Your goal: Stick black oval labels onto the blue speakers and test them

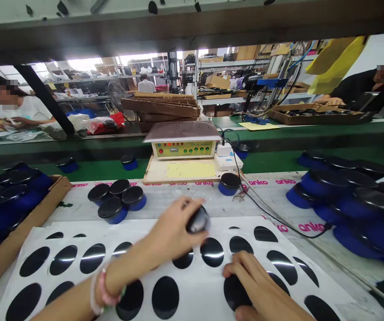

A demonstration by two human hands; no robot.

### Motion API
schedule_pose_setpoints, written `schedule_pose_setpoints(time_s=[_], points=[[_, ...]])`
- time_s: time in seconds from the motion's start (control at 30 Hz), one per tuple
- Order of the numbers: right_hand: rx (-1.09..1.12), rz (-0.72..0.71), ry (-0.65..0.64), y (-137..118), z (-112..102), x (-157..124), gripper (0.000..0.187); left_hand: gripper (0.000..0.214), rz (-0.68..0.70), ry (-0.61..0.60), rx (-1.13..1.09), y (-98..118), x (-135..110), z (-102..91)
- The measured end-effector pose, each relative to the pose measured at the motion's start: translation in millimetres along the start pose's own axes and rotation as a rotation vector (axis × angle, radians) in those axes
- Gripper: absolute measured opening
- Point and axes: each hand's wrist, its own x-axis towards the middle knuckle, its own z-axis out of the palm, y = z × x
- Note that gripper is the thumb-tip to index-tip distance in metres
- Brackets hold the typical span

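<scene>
My left hand (175,225) is closed around a round, shiny black object (198,220), held above the sheets. Motion blurs it, and its underside is hidden. Under my right hand (259,285) lies a black round sticker (234,292), its edge between my curled fingers and thumb. Whether that sticker is lifted I cannot tell. White sheets (195,292) with rows of black round stickers (165,298) are spread beneath both hands. Beyond the left hand stands a group of blue tubs with black lids (112,210). Another black-lidded blue tub (230,183) is farther back, right of centre.
A cardboard box (50,203) full of similar tubs is at left; a pile of tubs (349,205) rises at right. Behind stands a control-panel machine (182,145), its cable (279,214) crossing the table. A shelf beam (192,35) spans overhead. Other people work beyond the green belt (265,156).
</scene>
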Motion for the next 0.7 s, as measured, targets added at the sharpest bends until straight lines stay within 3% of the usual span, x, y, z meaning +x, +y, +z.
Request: schedule_pose_setpoints(time_s=[0.07,0.17,0.37,0.43,0.53,0.63,0.7], points=[[0.019,0.030,-0.005,-2,-1,0,0.044,0.068,0.107,0.027,-0.195,17,-15,27.2],[0.053,0.054,-0.057,-2,-4,-1,0.039,0.072,0.119,0.119,-0.345,21,-28,52.9],[0.191,0.022,-0.085,13,-24,-22,0.007,0.077,0.072,0.124,-0.419,9,-32,55.0],[0.291,0.082,0.034,21,-33,-33,0.016,0.091,0.034,0.099,-0.480,8,-33,53.9],[0.503,0.130,0.348,23,-38,-37,0.021,0.110,0.077,0.059,-0.533,9,-35,54.1],[0.774,0.178,0.582,9,-25,-20,0.029,0.113,0.186,0.022,-0.510,12,-37,54.0],[0.950,0.242,0.629,-5,-10,-2,0.034,0.114,0.212,0.022,-0.507,13,-37,53.6]])
